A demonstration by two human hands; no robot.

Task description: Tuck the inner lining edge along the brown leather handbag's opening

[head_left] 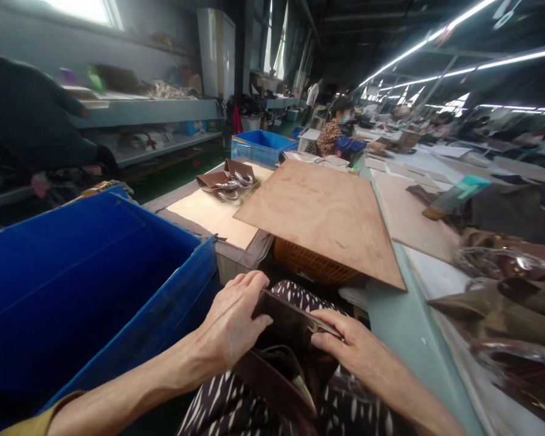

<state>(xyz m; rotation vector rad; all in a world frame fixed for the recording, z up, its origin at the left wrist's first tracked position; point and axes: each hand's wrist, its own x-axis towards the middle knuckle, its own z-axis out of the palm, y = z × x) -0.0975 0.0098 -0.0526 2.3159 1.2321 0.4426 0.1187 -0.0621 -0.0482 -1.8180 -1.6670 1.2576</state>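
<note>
A dark brown handbag [295,327] rests on my lap, its mouth spread so that part of the inside shows. My left hand [238,315] grips the bag's far left corner, thumb on the inside and fingers over the outside. On the right, my right hand [345,339] pinches the same far rim between thumb and fingers. Patterned black-and-white cloth [218,406] covers my legs beneath the bag. The bag's lower part is hidden by my hands and its own near panel.
A big blue bin [172,266] stands at my left. Ahead, a wooden board [322,212] lies above an orange crate [309,260]. Another brown bag [227,180] sits on a side table. More bags [504,309] cover the right-hand worktable. Other people work farther off.
</note>
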